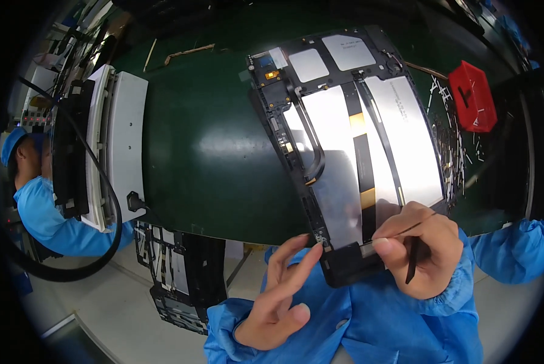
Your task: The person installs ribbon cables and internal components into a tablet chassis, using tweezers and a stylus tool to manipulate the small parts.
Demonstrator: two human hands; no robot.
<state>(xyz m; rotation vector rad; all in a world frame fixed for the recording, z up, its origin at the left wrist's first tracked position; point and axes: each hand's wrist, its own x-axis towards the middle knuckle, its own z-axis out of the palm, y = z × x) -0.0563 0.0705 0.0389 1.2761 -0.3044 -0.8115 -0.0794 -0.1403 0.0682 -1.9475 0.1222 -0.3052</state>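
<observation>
An opened tablet-like device [363, 167] lies slightly turned on a green work surface, its inside facing up. It has a black frame, large silver panels, dark flat cables and gold strips. At its lower left corner is my left hand [280, 291], fingers spread, with fingertips at or just over the frame edge; it holds nothing. My right hand [426, 249] is bent over the lower right of the device, thumb and fingers closed. A thin black tool [412, 261], possibly tweezers, sticks out of that hand. What its fingertips pinch is partly hidden.
A red bin [471, 97] and scattered white and dark strips [448, 145] lie to the right. On the left are stacked white and black panels [129, 121] and a thick black cable [111, 206]. More opened devices [178, 273] sit below the table edge. A co-worker [41, 194] is at left.
</observation>
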